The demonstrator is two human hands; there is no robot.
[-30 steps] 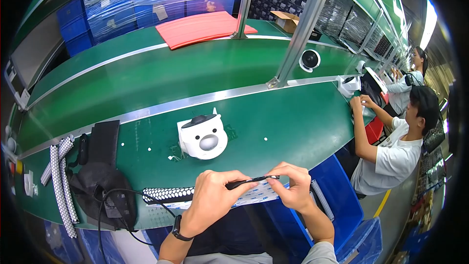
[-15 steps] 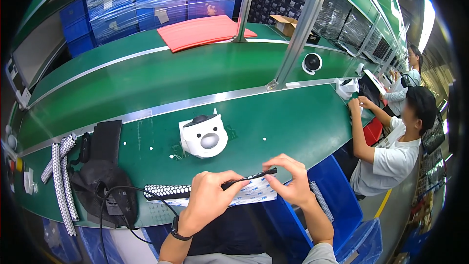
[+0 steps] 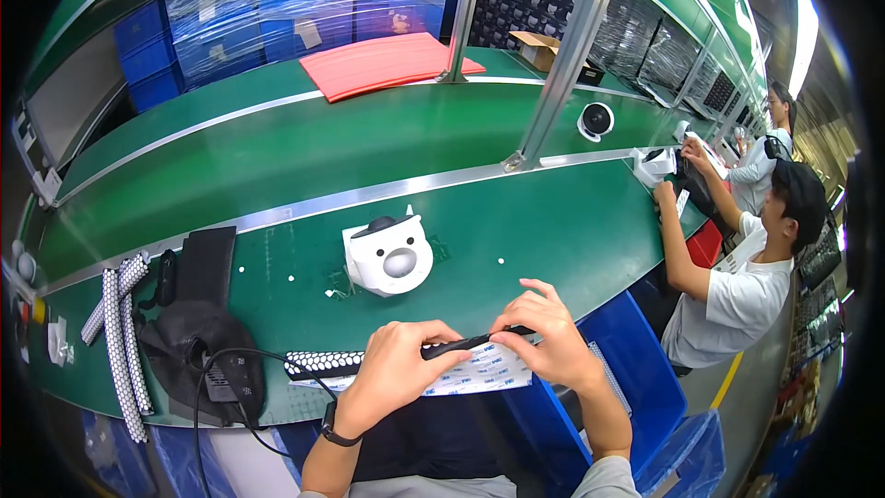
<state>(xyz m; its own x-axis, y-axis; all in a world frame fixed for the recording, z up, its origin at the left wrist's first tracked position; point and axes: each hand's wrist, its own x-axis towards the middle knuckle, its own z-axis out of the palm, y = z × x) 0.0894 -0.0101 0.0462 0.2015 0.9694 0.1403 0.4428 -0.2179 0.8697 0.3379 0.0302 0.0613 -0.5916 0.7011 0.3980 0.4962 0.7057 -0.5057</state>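
A black strip with white honeycomb dots [image 3: 323, 364] lies along the table's near edge, with a white backing sheet printed in blue [image 3: 489, 371] below it. My left hand [image 3: 398, 361] is closed, pinching the strip's rolled black edge near its middle. Toward the right end, my right hand [image 3: 544, 337] pinches the same edge between thumb and fingers. Beyond my hands stands a white animal-faced housing [image 3: 396, 261] with two black dots and a grey oval nose. A black cable loops beside my left wrist.
At left lie several white-dotted strips [image 3: 120, 341] and a black fabric bag [image 3: 203, 360]. A blue bin [image 3: 636, 360] stands by my right arm. A round white device with a black face [image 3: 595, 120] sits on the green belt. Two people work at right.
My right fingers have closed down onto the strip's edge, which now lies lower. The round device has shifted slightly right. The nearer co-worker's one hand has risen.
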